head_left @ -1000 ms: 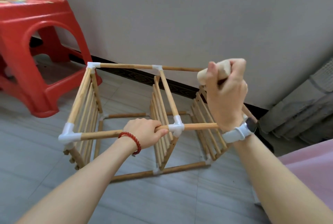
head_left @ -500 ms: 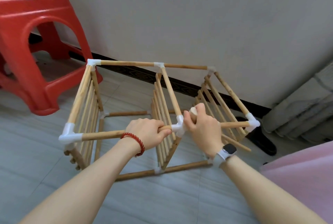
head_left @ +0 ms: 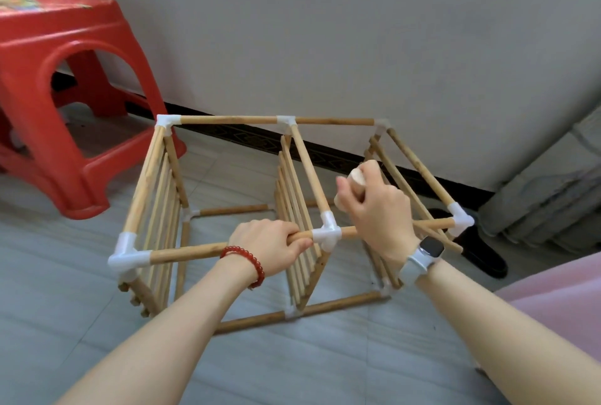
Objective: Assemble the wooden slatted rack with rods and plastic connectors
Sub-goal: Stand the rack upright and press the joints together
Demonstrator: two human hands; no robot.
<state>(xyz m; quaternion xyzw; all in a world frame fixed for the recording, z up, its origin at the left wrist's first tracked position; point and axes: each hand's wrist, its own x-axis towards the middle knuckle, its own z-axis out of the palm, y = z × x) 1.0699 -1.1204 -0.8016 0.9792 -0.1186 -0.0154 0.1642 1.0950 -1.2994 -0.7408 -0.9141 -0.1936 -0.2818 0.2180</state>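
Note:
The wooden rack point(head_left: 227, 120) stands on the floor, three slatted panels joined by rods and white plastic connectors. My left hand point(head_left: 270, 243) grips the near top rod just left of the middle connector point(head_left: 327, 235). My right hand point(head_left: 374, 206) holds a pale wooden block point(head_left: 357, 175) a little above and right of that connector, its fingers curled round it. The near right corner connector point(head_left: 460, 220) and near left corner connector point(head_left: 125, 251) sit on the rod ends.
A red plastic stool point(head_left: 65, 95) stands at the left against the wall. A dark slipper point(head_left: 484, 255) lies on the floor beyond the rack's right end. A grey fabric thing point(head_left: 546, 209) is at far right, and pink cloth point(head_left: 559, 303) at the lower right.
My right hand swung the block down from high up onto the middle connector, then lifted it a little. My left hand has kept its grip on the rod.

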